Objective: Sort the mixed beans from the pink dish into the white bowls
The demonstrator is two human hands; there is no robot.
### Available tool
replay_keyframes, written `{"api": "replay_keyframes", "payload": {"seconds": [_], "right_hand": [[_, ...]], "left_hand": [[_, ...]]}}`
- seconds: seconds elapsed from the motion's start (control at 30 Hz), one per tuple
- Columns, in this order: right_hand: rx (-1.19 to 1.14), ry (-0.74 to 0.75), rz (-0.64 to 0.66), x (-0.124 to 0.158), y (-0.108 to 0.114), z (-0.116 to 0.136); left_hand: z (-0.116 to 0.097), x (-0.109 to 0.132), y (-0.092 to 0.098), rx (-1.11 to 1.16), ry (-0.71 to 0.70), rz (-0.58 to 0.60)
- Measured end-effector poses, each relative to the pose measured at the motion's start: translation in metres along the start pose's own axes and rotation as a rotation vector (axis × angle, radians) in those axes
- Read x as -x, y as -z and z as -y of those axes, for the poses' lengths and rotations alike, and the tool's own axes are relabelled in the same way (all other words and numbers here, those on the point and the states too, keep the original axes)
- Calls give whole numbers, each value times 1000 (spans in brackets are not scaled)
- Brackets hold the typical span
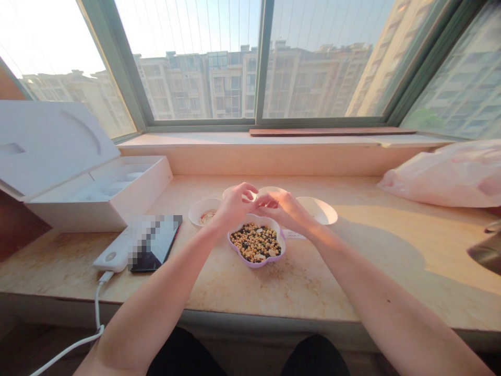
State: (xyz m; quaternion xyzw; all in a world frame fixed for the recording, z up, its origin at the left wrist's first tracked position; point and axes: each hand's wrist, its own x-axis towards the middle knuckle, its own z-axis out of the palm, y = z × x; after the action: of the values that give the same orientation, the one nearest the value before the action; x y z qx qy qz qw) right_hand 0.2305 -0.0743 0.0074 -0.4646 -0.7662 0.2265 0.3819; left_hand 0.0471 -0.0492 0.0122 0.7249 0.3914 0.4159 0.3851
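Observation:
My left hand (239, 202) and my right hand (278, 203) come together just behind a purple-and-white scalloped bowl (256, 265). Their fingers are bent inward and nearly touch; whatever they pinch is too small or hidden to make out. Mixed beans (255, 242), yellow and black with a few pale flat pieces, fill the scalloped bowl. A white bowl (193, 213) with pale flat pieces inside stands left of my left hand. Two more bowls, a left one (230, 191) and a right one (272, 189), are partly covered by my hands. Beyond my right wrist is another white bowl (327, 211).
On the left are an open white box (136, 203), a white power bank (113, 254) with a cable (97, 308), and a dark phone (156, 250). A plastic bag (450, 175) lies at the right, with a dark metallic object (487, 253) at the edge. Windows rise behind the stone counter (383, 250).

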Motion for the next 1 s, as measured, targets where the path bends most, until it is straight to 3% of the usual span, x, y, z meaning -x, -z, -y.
{"api": "replay_keyframes", "payload": {"seconds": [0.13, 0.2, 0.37, 0.43, 0.53, 0.77, 1.0], "right_hand": [[41, -4, -24, 1, 3, 0], [119, -23, -88, 0, 5, -1], [344, -155, -224, -5, 15, -12], [407, -215, -239, -7, 18, -18], [464, -299, -219, -9, 20, -22], [523, -346, -137, -8, 21, -18], [513, -260, -202, -10, 21, -29]], "left_hand": [[4, -2, 1, -42, 21, 16], [5, -2, 2, -198, -13, 56], [0, 9, 4, -737, -139, 379], [-2, 14, 2, -836, -158, 501], [-4, 17, -2, -919, -160, 589], [-11, 17, -1, -908, -114, 659], [-3, 16, -1, -784, -145, 557]]}}
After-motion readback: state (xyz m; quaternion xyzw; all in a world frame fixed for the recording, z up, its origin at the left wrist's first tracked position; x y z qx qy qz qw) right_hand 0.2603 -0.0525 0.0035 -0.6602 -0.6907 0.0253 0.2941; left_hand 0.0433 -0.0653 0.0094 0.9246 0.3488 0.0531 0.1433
